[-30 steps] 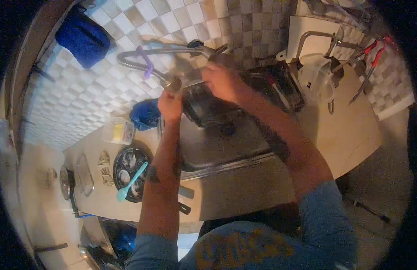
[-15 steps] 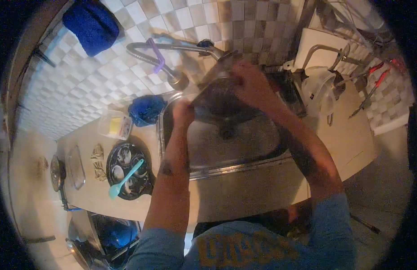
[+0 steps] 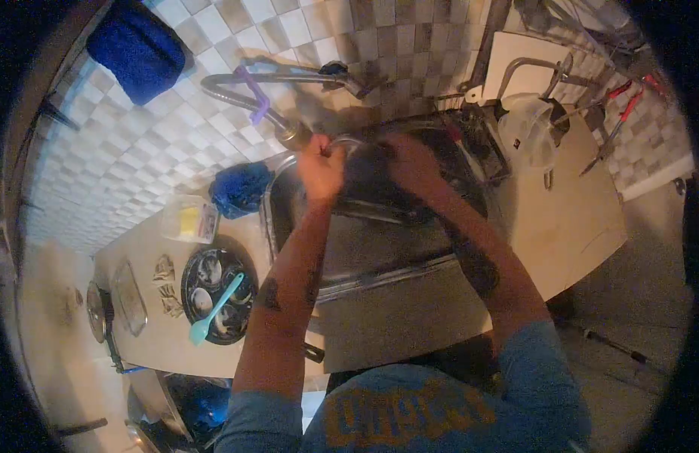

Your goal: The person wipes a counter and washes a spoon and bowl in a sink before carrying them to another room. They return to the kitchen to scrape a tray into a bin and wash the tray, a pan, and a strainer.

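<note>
A dark, flat-sided tray-like piece lies tilted over the sink, its exact kind lost in shadow. At its left rim my left hand is closed, fingers curled on the edge just below the faucet's spray head. My right hand is bent over the dark inner face of the piece. Its fingertips are in shadow, curled, and anything in them is hidden. The flexible metal faucet hose arches above, with a purple clip on it.
Left of the sink are a blue plastic bag, a clear tub, a black pan with round hollows and a turquoise spatula across it. To the right stand a dark rack and a clear plastic container.
The dark piece has tipped lower, toward the sink. My left hand has moved up and right along its rim; my right hand has come down over its face. The view has shifted slightly.
</note>
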`<state>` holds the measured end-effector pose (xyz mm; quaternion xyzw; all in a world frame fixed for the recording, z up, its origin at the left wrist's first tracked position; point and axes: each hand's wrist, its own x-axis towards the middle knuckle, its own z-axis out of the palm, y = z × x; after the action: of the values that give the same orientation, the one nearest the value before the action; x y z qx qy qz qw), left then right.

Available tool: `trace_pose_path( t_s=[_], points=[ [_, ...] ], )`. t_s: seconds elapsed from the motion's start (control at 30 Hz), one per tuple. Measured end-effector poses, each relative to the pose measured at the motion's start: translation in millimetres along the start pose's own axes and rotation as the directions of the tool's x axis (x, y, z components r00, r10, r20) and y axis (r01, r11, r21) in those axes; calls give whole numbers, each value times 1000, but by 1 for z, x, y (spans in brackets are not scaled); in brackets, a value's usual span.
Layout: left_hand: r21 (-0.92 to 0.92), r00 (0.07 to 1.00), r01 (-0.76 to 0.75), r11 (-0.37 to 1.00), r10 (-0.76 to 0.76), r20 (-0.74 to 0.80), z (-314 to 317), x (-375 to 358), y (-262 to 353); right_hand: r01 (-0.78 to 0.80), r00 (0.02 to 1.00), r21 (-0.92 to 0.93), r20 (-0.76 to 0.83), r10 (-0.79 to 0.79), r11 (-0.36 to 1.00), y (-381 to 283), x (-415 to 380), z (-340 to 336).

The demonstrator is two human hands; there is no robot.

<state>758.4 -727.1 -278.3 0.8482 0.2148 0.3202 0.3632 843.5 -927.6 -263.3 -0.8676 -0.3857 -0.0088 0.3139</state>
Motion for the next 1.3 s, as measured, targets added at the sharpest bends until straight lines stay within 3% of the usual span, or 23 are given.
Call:
trace_pose_path(
  t_s=[0.07,0.17,0.2,0.23,0.3,0.33,0.4,0.5,0.53,0.6,0.63,0.7,0.73,0.83,0.93,1.03,1.1,1.17,1.23,1.27,1.3],
  points=[
    [2,992,-123,992,123,5,-1,0,-25,-9,999,59,-42,11,998,-1,-1,7],
    [-175,973,-201,964,216,75,7,3,-108,-103,987,108,-115,116,989,16,-3,8],
    [23,981,12,1000,-16,193,2,6,-110,-158,976,105,-132,171,982,18,-6,3],
    [121,978,-59,991,33,207,2,8,-110,-214,963,103,-147,228,971,20,-8,0],
    [306,958,-199,931,118,263,10,10,-104,-183,953,111,-225,204,977,22,-1,-3],
    [216,955,-214,953,157,253,2,7,-86,-166,946,112,-261,190,980,23,4,-6],
    [37,947,-248,968,234,222,-23,2,-41,14,959,164,-282,34,986,9,15,-36],
    [-249,974,92,964,-35,225,-29,7,-53,177,932,88,-333,-139,980,-3,11,-58],
    [-174,966,76,982,-30,256,-22,11,-58,219,917,33,-347,-195,975,-4,11,-63],
    [-17,950,49,999,-41,311,-10,17,-68,154,968,-102,-185,-171,983,-5,5,-69],
    [-41,984,-62,997,68,162,-5,15,-56,135,983,-172,-101,-154,976,-6,5,-69],
    [-38,953,-283,958,277,-125,11,5,-20,118,993,-255,3,-121,960,-18,5,-58],
    [-146,983,-183,972,177,-58,6,4,-1,112,994,-302,49,-102,947,-22,6,-57],
    [-130,984,-178,976,176,-23,-8,-2,7,121,992,-297,4,-125,947,-19,4,-43],
    [101,926,-97,990,53,373,-4,-2,-49,177,980,-164,-60,-189,970,-17,-10,-47],
    [-229,997,-47,972,61,57,11,-22,-124,-27,991,75,-127,37,997,-18,-32,-68],
    [-284,998,9,959,11,68,21,-15,-205,87,952,173,-305,-30,981,26,-49,-62],
    [-222,995,57,973,-38,92,18,-17,-221,150,922,274,-386,-34,950,53,-63,-53],
    [-40,989,81,996,-75,128,4,-17,-175,147,924,386,-383,13,911,64,-82,-45],
    [-247,939,307,919,-249,238,-2,-18,-145,98,915,399,-397,76,912,68,-92,-38],
    [-413,847,517,750,-378,374,-9,-20,-108,49,901,414,-410,138,909,72,-102,-30]
  ],
)
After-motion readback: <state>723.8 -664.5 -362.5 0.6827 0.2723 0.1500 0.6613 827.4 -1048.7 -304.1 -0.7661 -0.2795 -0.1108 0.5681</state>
